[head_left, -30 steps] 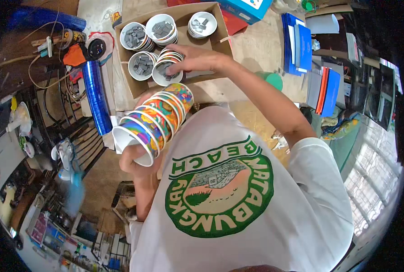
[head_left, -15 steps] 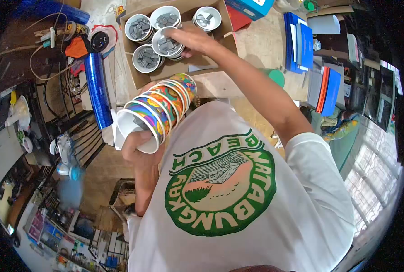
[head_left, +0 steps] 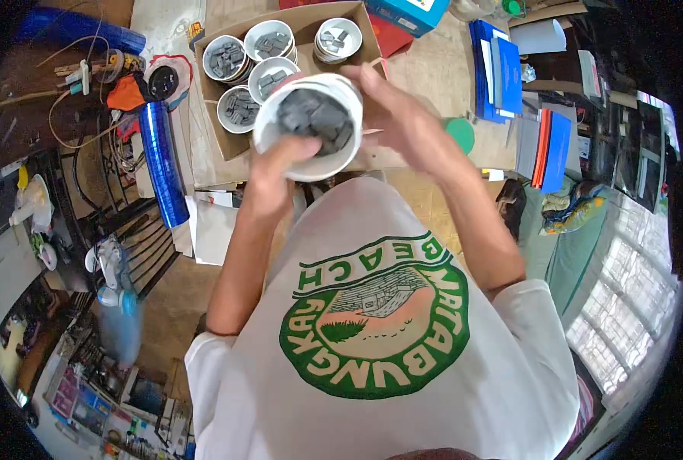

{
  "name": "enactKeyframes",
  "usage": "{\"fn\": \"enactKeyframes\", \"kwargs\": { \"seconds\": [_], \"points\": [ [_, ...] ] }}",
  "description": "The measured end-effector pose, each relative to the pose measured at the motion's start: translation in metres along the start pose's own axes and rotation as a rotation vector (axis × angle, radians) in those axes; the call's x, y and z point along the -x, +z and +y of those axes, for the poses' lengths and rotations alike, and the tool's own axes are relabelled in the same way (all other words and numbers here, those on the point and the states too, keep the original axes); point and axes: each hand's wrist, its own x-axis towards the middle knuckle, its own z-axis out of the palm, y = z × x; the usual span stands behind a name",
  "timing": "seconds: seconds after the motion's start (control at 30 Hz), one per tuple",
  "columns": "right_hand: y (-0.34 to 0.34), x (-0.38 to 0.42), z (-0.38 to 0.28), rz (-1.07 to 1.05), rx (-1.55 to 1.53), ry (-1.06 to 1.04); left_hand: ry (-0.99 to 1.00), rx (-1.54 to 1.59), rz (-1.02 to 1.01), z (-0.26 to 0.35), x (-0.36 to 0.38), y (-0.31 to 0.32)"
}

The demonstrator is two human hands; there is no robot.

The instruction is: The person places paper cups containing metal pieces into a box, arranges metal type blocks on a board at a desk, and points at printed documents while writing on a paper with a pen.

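My left hand (head_left: 276,172) grips a stack of white-rimmed paper cups (head_left: 267,144) from the left, its thumb inside the top cup. Dark grey flat pieces (head_left: 314,119) lie in that cup, whose mouth faces the camera. On the stack's right side is my right hand (head_left: 395,115), blurred, with its fingers partly hidden; whether it touches the cups is unclear. Behind the stack, a cardboard box (head_left: 209,115) holds several cup stacks with grey pieces, among them one at the left (head_left: 225,58) and one at the right (head_left: 338,40).
A blue roll (head_left: 163,165) lies along the table's left side. White paper (head_left: 212,230) hangs at the near left edge. Blue folders (head_left: 498,77) and a green round lid (head_left: 459,136) are on the right. A blue box (head_left: 410,14) stands at the back.
The held stack has swung from lying sideways at the left to facing the camera near the middle. My right hand has left the cup in the box and come to the stack's right side.
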Motion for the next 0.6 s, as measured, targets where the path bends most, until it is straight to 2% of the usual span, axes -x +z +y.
{"fn": "enactKeyframes", "kwargs": {
  "seconds": [0.1,0.13,0.27,0.47,0.6],
  "points": [
    [0.021,-0.017,0.024,0.077,-0.413,-0.033,0.05,-0.428,0.002,-0.014,-0.042,-0.002],
    [0.017,-0.024,0.031,0.076,-0.408,-0.04,0.058,-0.426,0.0,-0.016,-0.055,-0.001],
    [-0.001,-0.077,0.07,0.022,-0.694,0.135,-0.386,-0.142,-0.087,-0.032,-0.097,-0.01],
    [-0.008,-0.13,0.087,0.02,-0.721,0.256,-0.462,0.024,0.001,-0.085,-0.137,-0.036],
    [-0.005,-0.177,0.133,0.288,-0.728,0.231,-0.46,-0.31,0.216,-0.105,-0.15,-0.045]
  ]
}}
